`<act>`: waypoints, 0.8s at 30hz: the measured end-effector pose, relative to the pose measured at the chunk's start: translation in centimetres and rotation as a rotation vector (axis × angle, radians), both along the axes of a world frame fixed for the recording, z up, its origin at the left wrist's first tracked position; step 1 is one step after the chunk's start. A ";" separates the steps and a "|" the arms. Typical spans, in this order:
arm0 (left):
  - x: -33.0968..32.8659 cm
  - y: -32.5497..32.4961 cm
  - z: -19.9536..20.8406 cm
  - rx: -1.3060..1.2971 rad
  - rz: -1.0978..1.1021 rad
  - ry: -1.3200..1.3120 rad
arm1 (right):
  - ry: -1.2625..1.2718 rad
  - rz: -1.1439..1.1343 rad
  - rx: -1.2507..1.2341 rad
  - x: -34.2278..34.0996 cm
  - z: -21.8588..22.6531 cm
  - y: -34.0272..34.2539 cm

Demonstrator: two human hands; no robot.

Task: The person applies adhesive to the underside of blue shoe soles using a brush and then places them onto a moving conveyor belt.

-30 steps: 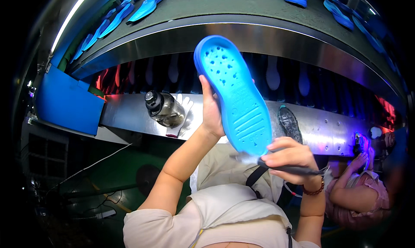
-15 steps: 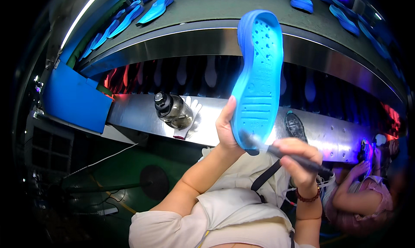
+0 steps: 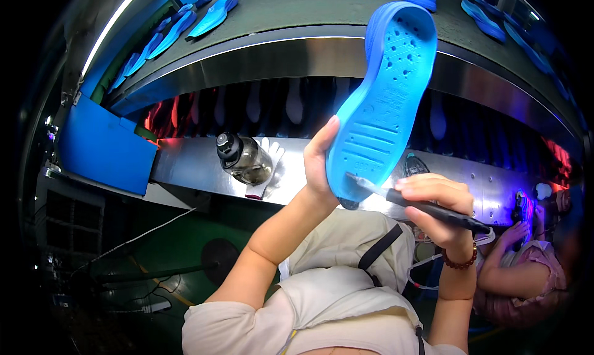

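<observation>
A bright blue shoe sole (image 3: 383, 123) stands tilted in front of me, its hollow side with holes and ridges toward me. My left hand (image 3: 320, 163) is closed around its lower left edge. My right hand (image 3: 440, 208) pinches a black-handled brush (image 3: 455, 216) with a pale tube at its rear end. The brush's thin tip meets the inside of the sole near its lower end. A small dark patch shows on the sole's bottom rim.
A dark bottle (image 3: 250, 163) stands on the metal ledge (image 3: 185, 163) over a white glove (image 3: 272, 154). A black shoe part (image 3: 416, 164) lies behind the brush. More blue soles (image 3: 214, 15) rest on the green belt (image 3: 297, 8). Another person (image 3: 520, 271) works at the right.
The sole has shifted up and right and leans further to the right. The brush has moved with it, its tip still at the sole's lower end and now less blurred.
</observation>
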State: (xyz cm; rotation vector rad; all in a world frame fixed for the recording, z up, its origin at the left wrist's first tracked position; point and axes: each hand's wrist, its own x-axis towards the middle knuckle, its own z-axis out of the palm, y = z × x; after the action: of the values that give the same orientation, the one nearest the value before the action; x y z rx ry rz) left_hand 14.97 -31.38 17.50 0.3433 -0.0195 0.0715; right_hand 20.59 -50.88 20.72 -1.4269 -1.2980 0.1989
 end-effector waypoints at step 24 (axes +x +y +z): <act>-0.5 2.1 5.4 0.892 -0.654 0.460 | -0.251 0.123 -0.434 4.1 2.1 -3.9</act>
State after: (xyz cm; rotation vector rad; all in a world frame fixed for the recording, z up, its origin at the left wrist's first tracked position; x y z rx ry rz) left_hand 14.48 -29.25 22.88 1.2196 0.3005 -0.6868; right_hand 24.73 -54.79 22.77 -1.7807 -1.6179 0.4146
